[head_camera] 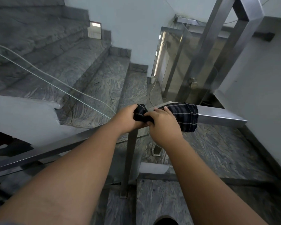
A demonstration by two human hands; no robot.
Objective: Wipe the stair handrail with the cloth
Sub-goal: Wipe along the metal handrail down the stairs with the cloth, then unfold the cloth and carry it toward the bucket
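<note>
A dark checked cloth (185,117) lies draped over the square steel handrail (217,115) at its corner, in the middle of the view. My left hand (126,118) grips the bunched left end of the cloth. My right hand (162,125) holds the cloth just beside it, fingers closed over the fabric on the rail. The cloth's free end hangs down over the rail's near side. A second run of the handrail (44,151) slopes down to the lower left under my left forearm.
Grey marble stairs (81,70) rise at the upper left behind a glass panel. A steel post (130,159) stands below the rail corner. More steel posts and glass (201,62) stand at the upper right. A white wall (258,78) lies right.
</note>
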